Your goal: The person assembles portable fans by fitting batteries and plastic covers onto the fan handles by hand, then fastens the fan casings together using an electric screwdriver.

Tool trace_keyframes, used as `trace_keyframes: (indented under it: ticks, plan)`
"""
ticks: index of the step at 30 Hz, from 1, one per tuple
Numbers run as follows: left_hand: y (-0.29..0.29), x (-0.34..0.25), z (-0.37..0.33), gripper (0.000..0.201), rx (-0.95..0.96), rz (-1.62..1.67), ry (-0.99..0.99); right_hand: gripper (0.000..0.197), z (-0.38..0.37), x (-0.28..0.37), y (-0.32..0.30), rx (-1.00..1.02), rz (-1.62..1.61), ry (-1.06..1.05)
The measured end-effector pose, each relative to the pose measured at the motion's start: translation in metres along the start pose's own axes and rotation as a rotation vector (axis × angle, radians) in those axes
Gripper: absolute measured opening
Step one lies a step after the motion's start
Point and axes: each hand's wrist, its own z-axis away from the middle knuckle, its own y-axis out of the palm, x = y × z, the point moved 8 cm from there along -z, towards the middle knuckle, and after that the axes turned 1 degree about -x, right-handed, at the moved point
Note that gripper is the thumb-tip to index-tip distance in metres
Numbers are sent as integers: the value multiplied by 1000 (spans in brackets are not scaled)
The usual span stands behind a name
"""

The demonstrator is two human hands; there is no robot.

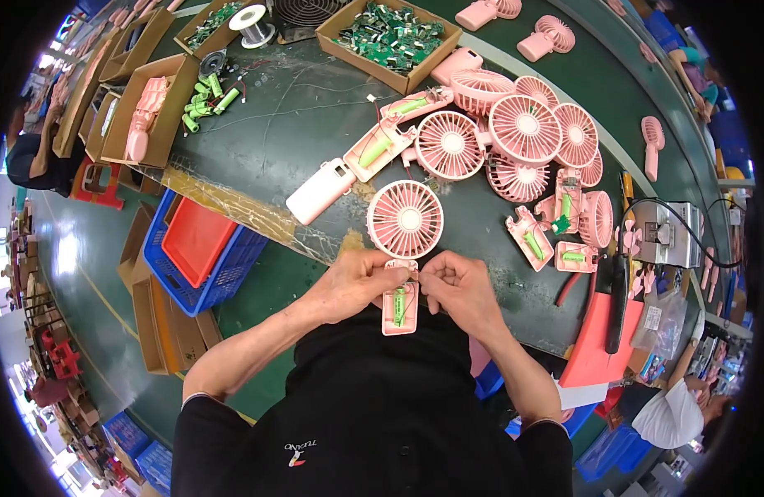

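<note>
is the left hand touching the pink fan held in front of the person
Touching: the head view shows the left hand with its thumb pressed over the pink fan, just below the round grille.

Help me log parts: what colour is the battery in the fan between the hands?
The battery is light green, seen in the head view.

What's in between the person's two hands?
Between the left hand and the right hand is an open pink fan handle, with a green battery inside. You can see it in the head view.
</note>
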Motion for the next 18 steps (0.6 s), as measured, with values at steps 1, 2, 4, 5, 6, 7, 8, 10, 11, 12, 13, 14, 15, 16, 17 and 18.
trace_keyframes:
  ticks: [1, 2, 4, 5, 6, 7, 8, 10, 11, 12, 13, 14, 15, 16, 17, 18]
  plan:
    - [-3, 1, -1, 30, -11, -70, 45, 11, 0, -1, 0, -4, -2, 1]
    - [-3, 0, -2, 30, -20, -139, 91, 11, 0, -2, 0, -12, -18, -15]
    - [-2, -5, 0, 29, -43, -176, 148, 11, 1, -3, -1, -26, -35, -30]
    - [-2, -9, 1, 29, -76, -212, 205, 10, 0, -3, 0, -28, -45, -26]
    - [-3, -8, 2, 29, -74, -212, 205, 9, 0, -4, 1, -30, -55, -21]
    - [-4, -2, 1, 29, -49, -200, 147, 9, 0, -4, 1, -32, -56, -22]
    - [-5, 5, 1, 31, -27, -188, 89, 9, 1, -4, 2, -45, -62, -12]
    - [-4, 7, -1, 29, -63, -186, 161, 9, 1, -5, 3, -57, -70, -3]
    - [-5, 3, 0, 28, -96, -182, 232, 9, 2, -5, 3, -58, -75, -6]
    - [-5, 3, 1, 28, -94, -185, 231, 9, 2, -5, 2, -60, -79, -8]
    - [-4, 2, 2, 28, -95, -198, 244, 9, 2, -6, 2, -62, -82, -8]
    - [-2, 0, 4, 29, -96, -209, 257, 8, 1, -8, 2, -48, -87, -16]
    - [1, -2, 5, 29, -94, -210, 256, 7, 0, -8, 3, -34, -92, -23]
    - [5, -7, 8, 29, -91, -146, 282, 7, 1, -8, 3, -37, -93, -22]
    - [6, -10, 11, 29, -91, -83, 310, 7, 1, -6, 4, -28, -114, -21]
    - [7, -10, 12, 29, -92, -84, 311, 6, 1, -6, 5, -18, -135, -20]
